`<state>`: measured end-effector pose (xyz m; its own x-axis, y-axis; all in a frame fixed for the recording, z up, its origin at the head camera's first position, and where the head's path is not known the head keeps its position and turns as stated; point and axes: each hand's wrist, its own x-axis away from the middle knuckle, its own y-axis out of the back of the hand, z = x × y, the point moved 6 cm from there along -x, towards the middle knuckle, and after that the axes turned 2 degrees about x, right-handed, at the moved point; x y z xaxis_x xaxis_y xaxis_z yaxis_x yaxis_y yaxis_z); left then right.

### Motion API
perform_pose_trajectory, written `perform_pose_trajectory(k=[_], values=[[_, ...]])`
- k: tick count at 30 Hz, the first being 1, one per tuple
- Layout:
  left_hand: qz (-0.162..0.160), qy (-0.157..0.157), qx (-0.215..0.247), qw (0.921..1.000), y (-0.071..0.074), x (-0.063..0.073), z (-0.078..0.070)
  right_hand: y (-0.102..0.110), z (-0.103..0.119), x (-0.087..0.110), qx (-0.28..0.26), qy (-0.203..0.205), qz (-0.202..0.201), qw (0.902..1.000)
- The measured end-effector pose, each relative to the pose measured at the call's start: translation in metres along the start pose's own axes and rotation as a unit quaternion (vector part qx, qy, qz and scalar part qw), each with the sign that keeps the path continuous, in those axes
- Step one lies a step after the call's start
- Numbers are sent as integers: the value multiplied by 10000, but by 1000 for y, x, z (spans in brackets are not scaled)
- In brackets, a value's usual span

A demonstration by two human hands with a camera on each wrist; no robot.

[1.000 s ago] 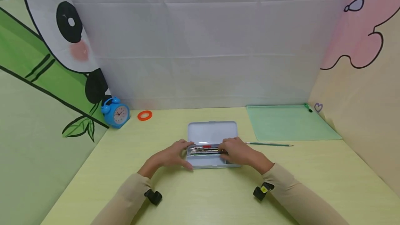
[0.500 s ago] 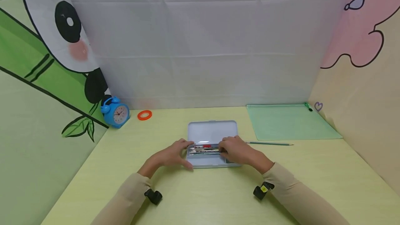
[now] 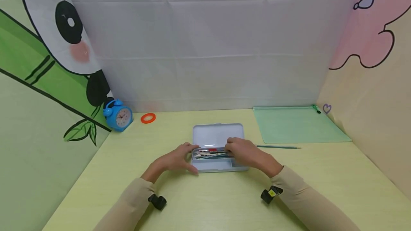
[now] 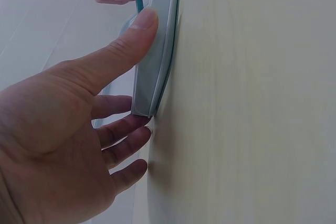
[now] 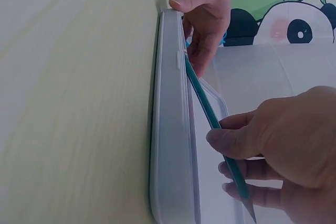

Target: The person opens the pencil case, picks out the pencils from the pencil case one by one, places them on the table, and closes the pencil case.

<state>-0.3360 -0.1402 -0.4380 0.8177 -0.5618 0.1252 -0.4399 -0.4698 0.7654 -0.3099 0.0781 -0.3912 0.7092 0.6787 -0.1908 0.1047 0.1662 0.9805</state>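
evidently the step in hand is the handling of a green pencil (image 5: 206, 103) at an opened case (image 3: 210, 167); one moment alone cannot tell me whether it is going in or coming out. the right hand (image 3: 245, 152) pinches the pencil between thumb and fingers over the right part of the case, the sharpened tip poking past the fingertips. the pencil slants: its other end lies down inside the case, among slim tools (image 3: 208, 151) too small to name surely, while the pinched end is raised. the left hand (image 3: 176, 158) is loosely spread at the case's left end, thumb on the near side, relaxed fingers by the back corner, seemingly to steady it. the lid (image 3: 218, 134) is folded back. a second pencil (image 3: 279, 147) lies on the desk (image 3: 179, 202), right of the case, near a green mat (image 3: 302, 124).

as i judge it, the next move calls for a light pinch and a small turn, either lining the pencil up with the tools to lie flat or lifting it clear without dragging its neighbours.
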Motion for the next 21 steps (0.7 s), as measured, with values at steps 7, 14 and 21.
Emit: perform_pose_trajectory(k=[7, 14, 21], values=[[-20, -14, -3, 10000, 1, 1, -2, -2, 0, -1, 557, 90, 10, 9984], [-20, 35, -11, 10000, 1, 2, -1, -4, -1, -1, 947, 209, -49, 9953], [-12, 13, 58, 10000, 0, 2, -1, -4, -2, 0, 873, 176, 31, 9960]])
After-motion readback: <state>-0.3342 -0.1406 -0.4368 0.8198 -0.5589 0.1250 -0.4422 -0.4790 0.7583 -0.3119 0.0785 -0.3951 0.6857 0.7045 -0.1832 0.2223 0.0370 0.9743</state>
